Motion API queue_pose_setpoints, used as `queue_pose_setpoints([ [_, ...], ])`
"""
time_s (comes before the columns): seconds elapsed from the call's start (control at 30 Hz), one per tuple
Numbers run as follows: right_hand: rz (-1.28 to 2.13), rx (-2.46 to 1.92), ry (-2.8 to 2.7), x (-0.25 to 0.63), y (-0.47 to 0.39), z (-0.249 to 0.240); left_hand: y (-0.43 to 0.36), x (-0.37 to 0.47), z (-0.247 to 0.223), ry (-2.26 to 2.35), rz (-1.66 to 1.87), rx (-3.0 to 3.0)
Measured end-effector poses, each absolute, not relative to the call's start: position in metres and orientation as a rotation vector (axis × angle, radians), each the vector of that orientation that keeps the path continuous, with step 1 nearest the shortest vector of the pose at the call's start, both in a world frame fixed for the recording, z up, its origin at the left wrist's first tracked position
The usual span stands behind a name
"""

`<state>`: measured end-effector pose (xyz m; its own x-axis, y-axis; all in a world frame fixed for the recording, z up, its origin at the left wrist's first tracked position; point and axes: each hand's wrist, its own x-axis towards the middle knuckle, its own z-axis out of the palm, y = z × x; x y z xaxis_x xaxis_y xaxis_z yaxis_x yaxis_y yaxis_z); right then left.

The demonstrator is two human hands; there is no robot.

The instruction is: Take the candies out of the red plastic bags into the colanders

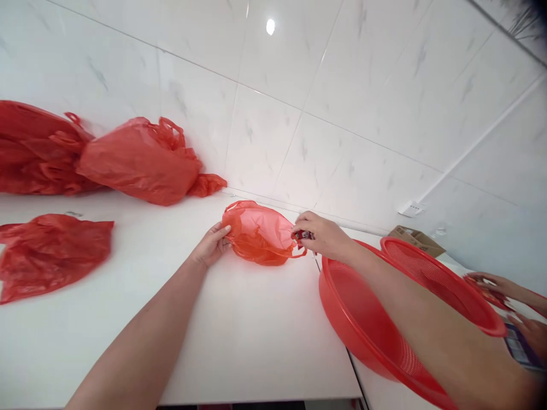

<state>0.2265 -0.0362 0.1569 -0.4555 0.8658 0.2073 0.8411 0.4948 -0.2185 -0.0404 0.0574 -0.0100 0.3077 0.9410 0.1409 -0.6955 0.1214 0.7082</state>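
Pinching with thumb and fingers, the left hand [215, 244] holds the left edge of a red plastic bag [260, 234] in the head view; the right hand [327, 234] is closed on a small packet [303, 234] at the bag's right edge, by a handle loop; whether it also grips the plastic, I cannot tell. The bag sits over the white table [265, 330], mouth spread; a red basket [334, 310] stands to its right, partly beneath the right forearm. By the look of it, the step in hand is loading the bag; the next move seems to call for a taut mouth on the left, the packet brought over the opening, then the right fingers loosened; thin plastic could sag and snag it.
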Motion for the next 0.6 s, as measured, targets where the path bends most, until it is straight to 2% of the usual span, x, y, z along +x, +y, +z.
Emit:
queue_pose_setpoints([
  [0.3,0.013,-1.466,-2.433,0.148,0.039,0.118,0.057,-0.045,-0.007,0.372,1.226,0.792],
  [0.5,0.075,-1.499,-2.022,0.135,0.025,0.094,0.056,-0.047,-0.006,0.366,1.24,0.797],
  [0.6,-0.09,-1.455,-1.83,0.136,0.005,0.07,0.057,-0.048,-0.008,0.345,1.246,0.792],
])
